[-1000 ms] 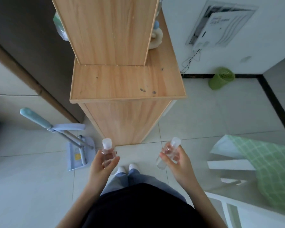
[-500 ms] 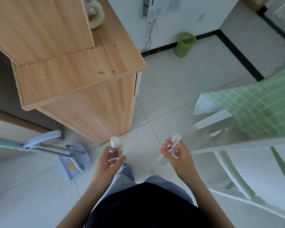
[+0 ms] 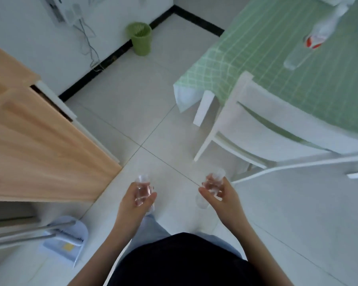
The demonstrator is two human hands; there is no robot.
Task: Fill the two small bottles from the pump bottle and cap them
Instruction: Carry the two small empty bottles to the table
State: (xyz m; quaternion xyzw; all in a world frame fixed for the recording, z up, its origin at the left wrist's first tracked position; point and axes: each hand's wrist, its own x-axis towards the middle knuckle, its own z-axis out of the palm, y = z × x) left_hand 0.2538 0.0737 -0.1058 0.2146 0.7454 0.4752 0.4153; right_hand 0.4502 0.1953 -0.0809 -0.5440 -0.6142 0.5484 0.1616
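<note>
**Laden on both sides**

Our left hand (image 3: 132,205) curls round one clear small bottle (image 3: 142,189), roughly upright. Our right hand (image 3: 222,196) grips the other bottle (image 3: 213,181), tilted. At two o'clock, a green-clothed table (image 3: 277,58) bears a blurred white bottle (image 3: 323,27).

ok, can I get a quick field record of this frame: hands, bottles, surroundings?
left hand: grips small clear bottle, roughly upright
right hand: grips second small clear bottle, tilted, top pointing away from the body
caps: both look fitted, but blur limits certainty
table: green checked cloth, upper right, with blurred bottles on it; pump bottle not identifiable
white chair: at the table's near edge
other: wooden cabinet on the left, green bin by the wall, dustpan on the floor
</note>
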